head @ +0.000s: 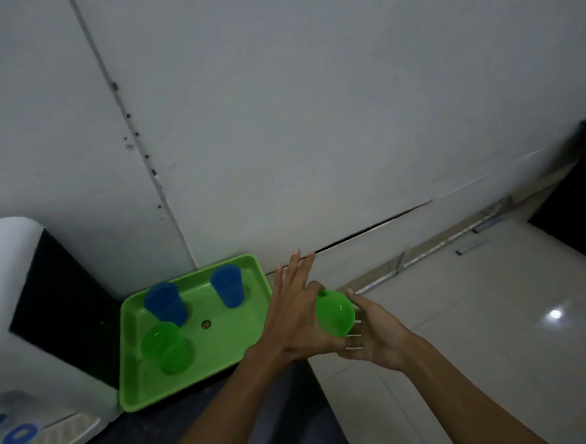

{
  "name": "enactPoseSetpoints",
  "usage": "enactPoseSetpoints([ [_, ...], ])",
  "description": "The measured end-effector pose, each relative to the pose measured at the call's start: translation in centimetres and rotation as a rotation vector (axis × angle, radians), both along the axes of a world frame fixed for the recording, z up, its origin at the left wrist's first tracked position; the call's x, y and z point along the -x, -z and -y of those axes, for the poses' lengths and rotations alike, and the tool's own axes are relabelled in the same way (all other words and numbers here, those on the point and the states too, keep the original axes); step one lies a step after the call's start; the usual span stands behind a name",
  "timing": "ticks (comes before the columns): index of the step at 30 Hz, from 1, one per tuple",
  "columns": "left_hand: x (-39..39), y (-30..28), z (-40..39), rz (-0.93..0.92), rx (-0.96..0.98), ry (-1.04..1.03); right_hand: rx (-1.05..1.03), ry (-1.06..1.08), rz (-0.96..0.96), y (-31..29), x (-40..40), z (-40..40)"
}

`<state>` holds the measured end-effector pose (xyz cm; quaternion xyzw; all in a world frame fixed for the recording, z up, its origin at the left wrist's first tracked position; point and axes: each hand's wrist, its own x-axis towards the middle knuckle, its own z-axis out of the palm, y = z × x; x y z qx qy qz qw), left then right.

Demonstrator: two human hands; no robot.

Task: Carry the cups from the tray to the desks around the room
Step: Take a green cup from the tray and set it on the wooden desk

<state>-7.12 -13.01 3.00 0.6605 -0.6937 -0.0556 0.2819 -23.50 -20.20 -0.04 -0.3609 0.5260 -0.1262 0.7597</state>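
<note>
Head view. The translucent green plastic cup [335,313] sits between both hands, off the right edge of the rectangular green plastic tray [198,382] and above the junction of the dark tabletop [289,410] and the pale tiled floor [479,313]. The right hand [377,333] cups it from beneath and behind, fingers curled around its wall. The left hand [292,321] lies against the cup's near side with fingers extended, steadying rather than gripping.

To the left of the left hand, three cups stand on the tray: two opaque blue plastic cups [166,303] [227,285] and one second green plastic cup [167,346].

Recommended procedure: the step appears to be transfer of the cup to one hand for carrying. The right hand should close fully around the wall before the left hand withdraws. The cup should be kept upright and level; whether it holds liquid cannot be determined.
</note>
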Motion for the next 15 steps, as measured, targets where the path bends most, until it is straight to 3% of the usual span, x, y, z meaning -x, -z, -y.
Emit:
enactPoseSetpoints([
  [15,25.1,-3.3,1.6,0.090,-0.144,0.376,0.091,0.284,0.021,-2.0,26.7,-4.1],
])
